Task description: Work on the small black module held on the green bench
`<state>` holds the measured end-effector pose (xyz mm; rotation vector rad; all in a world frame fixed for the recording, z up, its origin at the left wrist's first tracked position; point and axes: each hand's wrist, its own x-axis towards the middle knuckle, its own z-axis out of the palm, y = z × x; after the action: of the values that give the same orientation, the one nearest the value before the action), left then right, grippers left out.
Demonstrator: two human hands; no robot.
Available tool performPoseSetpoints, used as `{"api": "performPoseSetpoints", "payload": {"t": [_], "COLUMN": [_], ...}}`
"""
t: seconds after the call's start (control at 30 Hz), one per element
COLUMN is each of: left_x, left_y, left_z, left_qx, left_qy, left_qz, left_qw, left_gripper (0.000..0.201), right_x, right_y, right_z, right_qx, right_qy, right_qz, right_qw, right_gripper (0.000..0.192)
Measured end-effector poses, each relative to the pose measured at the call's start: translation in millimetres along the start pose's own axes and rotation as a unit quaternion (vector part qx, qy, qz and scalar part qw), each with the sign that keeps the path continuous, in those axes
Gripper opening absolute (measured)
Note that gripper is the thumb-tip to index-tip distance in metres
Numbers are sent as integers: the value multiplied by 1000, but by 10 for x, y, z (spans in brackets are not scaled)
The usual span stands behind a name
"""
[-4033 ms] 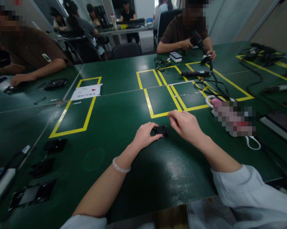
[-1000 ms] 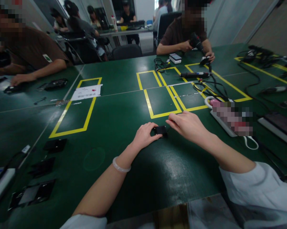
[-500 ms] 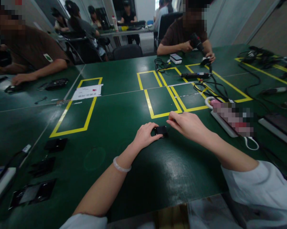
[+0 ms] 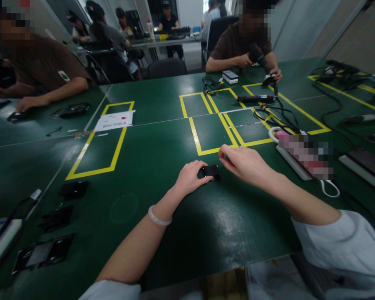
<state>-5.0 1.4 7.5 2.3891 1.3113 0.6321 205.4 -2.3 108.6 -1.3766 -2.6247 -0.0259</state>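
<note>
My left hand (image 4: 192, 177) rests on the green table (image 4: 162, 146), thumb and fingers closed round the left end of a small black rectangular part (image 4: 211, 171). Just to the right, my right hand (image 4: 245, 163) hovers by the part's other end with its fingers curled into a pinch. Whatever those fingertips hold, if anything, is too small or hidden to make out. On the left side of the table lie a black flat piece (image 4: 73, 190), a dark piece (image 4: 56, 217) and a larger black piece with a grey middle (image 4: 44, 253).
Yellow tape outlines (image 4: 199, 141) mark the table. A paper sheet (image 4: 114, 121) lies at left. To the right are a phone in a pink case (image 4: 304, 154), a black cylindrical tool (image 4: 256, 99) and tangled cables (image 4: 287, 114). Across the table a co-worker holds a power screwdriver (image 4: 258, 56).
My right hand has shifted very slightly to the right. My left hand keeps the black part in the same place. The co-worker at the left has moved a hand a little.
</note>
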Motion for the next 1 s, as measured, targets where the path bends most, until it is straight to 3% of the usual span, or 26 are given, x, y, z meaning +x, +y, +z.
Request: {"api": "performPoseSetpoints", "payload": {"t": [0.77, 1.0], "left_x": [0, -13], "left_y": [-25, -39], "left_z": [3, 12], "left_qx": [3, 7], "left_qy": [0, 1], "left_qz": [7, 7], "left_qw": [1000, 1000], "left_gripper": [34, 34], "right_x": [-69, -56], "right_y": [24, 40], "right_z": [-57, -13], "right_qx": [40, 27], "right_qy": [-43, -37], "right_qz": [-13, 10], "right_qw": [998, 999], "right_gripper": [8, 24]}}
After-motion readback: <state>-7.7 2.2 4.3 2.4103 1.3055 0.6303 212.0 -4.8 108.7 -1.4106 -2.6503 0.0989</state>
